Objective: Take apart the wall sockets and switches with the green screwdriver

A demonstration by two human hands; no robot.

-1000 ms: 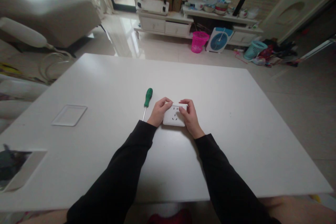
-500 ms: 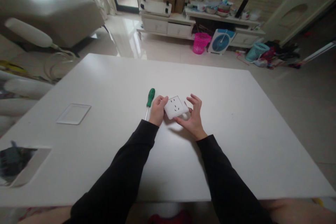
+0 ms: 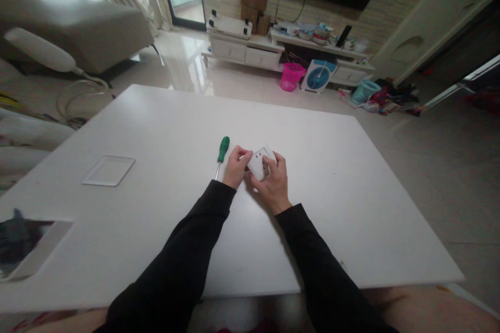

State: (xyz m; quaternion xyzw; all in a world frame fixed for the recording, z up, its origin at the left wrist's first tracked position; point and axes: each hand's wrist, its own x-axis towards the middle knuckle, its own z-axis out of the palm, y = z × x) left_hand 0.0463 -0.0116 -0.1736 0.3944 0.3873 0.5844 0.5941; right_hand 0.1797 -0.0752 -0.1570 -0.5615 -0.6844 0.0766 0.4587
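1. Gripping w/ L hand point(image 3: 235, 170): thumb on top at socket's L corner, other fingers tucked round that edge, closed on it.
2. Gripping w/ R hand point(image 3: 276, 181) too: thumb at near edge, one finger bent over the face and covering some slots, others round far R edge.
3. Btwn both hands, nr middle of desk point(image 3: 175, 130): white wall socket point(image 3: 257, 167), slotted face up, turned corner-on. Can't tell if touching desk or just above it.
4. Just L of L hand, lying on desk: screwdriver point(image 3: 223, 149), green handle pointing away, metal shaft running back twd L cuff.
5. Over the desk, both forearms in black sleeves point(image 3: 183, 234).
6. Well apart, further L on desk: thin white square frame point(image 3: 98, 183), lying flat.
7. Near-L, cut off by pic edge: white open box point(image 3: 52, 244) w/ dark stuff point(image 3: 17, 239) inside, too blurry to ID.
8. Bkgd, past desk: pink basket point(image 3: 292, 78) and blue/white fan point(image 3: 318, 76) on floor by white TV cabinet point(image 3: 261, 57); teal basket point(image 3: 365, 92) further R.
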